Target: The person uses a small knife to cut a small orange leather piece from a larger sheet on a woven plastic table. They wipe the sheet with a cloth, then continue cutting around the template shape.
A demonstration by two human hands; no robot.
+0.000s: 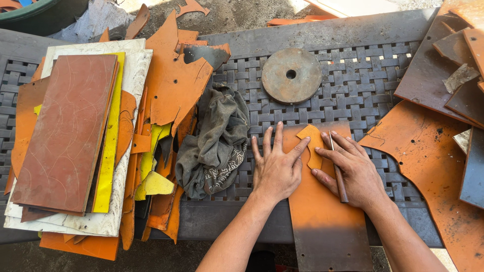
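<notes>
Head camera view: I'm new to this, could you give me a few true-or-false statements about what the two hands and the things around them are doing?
1. The left hand lies flat on an orange sheet. True.
2. The right hand holds a hammer. False: it holds a thin pointed tool.
3. A small orange cut-out lies between the hands. True.
4. The round metal disc sits on the cut-out. False: it lies apart, farther up the woven table.
5. A crumpled grey cloth lies left of the left hand. True.
</notes>
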